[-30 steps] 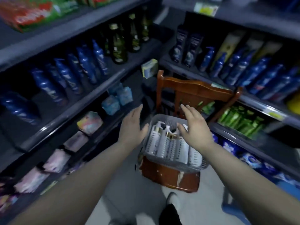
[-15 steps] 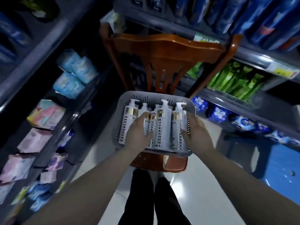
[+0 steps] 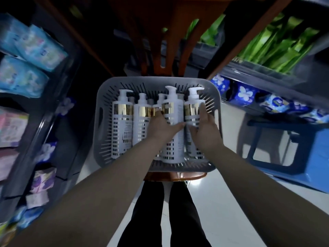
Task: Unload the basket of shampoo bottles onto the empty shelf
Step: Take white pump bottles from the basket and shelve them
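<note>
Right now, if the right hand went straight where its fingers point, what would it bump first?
The right hand grips the rightmost bottle, fingers along its side. Going straight on, it would likely slide up to that bottle's pump head first, then the basket far wall, though depth is unclear.

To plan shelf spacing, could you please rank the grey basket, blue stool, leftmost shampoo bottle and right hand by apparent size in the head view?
1. Grey basket
2. Blue stool, though cut off by the frame edge
3. Leftmost shampoo bottle and right hand look alike, so unranked
</note>
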